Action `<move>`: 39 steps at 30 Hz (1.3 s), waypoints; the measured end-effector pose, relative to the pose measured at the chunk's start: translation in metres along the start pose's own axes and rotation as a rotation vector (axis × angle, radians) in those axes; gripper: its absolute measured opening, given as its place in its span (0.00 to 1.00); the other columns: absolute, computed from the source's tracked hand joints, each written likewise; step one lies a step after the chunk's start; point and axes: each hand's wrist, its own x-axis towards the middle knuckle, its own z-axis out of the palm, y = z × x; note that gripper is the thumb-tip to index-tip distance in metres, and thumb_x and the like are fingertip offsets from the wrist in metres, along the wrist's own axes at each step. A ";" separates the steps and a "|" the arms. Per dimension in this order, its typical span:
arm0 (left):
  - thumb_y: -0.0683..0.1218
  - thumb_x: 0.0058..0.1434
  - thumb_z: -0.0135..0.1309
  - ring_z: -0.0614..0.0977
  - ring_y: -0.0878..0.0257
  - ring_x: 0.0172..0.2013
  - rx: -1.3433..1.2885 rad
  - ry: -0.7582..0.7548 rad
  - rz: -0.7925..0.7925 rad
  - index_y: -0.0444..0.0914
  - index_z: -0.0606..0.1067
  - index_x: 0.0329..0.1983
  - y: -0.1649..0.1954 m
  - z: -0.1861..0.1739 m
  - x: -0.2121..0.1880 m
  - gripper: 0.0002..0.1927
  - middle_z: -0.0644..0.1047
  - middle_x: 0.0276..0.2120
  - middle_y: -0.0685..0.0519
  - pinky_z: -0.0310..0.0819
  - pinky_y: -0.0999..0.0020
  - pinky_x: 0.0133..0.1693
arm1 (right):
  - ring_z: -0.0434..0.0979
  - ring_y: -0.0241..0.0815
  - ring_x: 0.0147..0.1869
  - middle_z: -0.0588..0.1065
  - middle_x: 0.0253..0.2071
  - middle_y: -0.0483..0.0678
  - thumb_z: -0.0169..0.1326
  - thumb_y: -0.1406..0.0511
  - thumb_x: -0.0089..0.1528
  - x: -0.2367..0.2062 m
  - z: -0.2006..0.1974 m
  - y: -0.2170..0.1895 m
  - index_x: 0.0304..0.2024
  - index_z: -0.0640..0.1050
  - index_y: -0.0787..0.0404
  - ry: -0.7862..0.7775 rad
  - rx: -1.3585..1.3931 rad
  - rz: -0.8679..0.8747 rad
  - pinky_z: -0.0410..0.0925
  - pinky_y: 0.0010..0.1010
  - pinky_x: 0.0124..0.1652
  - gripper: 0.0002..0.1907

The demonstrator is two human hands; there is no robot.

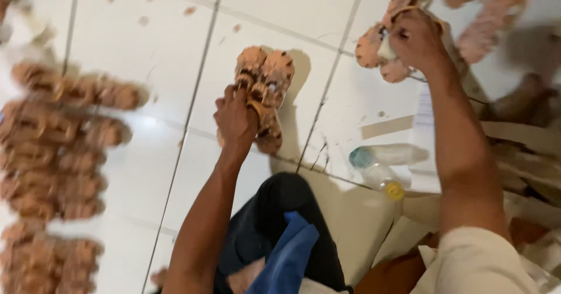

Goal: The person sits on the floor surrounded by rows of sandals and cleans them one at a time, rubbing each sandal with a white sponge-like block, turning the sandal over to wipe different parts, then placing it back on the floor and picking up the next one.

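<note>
While seated over the white tiled floor (152, 48), left hand (235, 120) clenched around a pair of tan sandals (264, 89), long axis running away from the body, toes pointing toward the far edge of the floor. Right hand (416, 40) farther out near the far right corner, fingers grasping a second sandal bunch (374, 45), more sandals (491, 13) just beyond. Rows of sandals (58, 154) along the left edge; plastic bottle (377, 174) lying between the arms, nearer the right.
</note>
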 end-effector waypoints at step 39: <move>0.57 0.63 0.65 0.65 0.30 0.64 -0.029 0.085 -0.385 0.24 0.71 0.65 -0.331 -0.046 -0.201 0.39 0.62 0.66 0.25 0.60 0.44 0.63 | 0.50 0.67 0.79 0.63 0.76 0.47 0.57 0.68 0.64 -0.055 0.009 -0.004 0.36 0.75 0.58 0.056 -0.030 0.229 0.42 0.61 0.72 0.03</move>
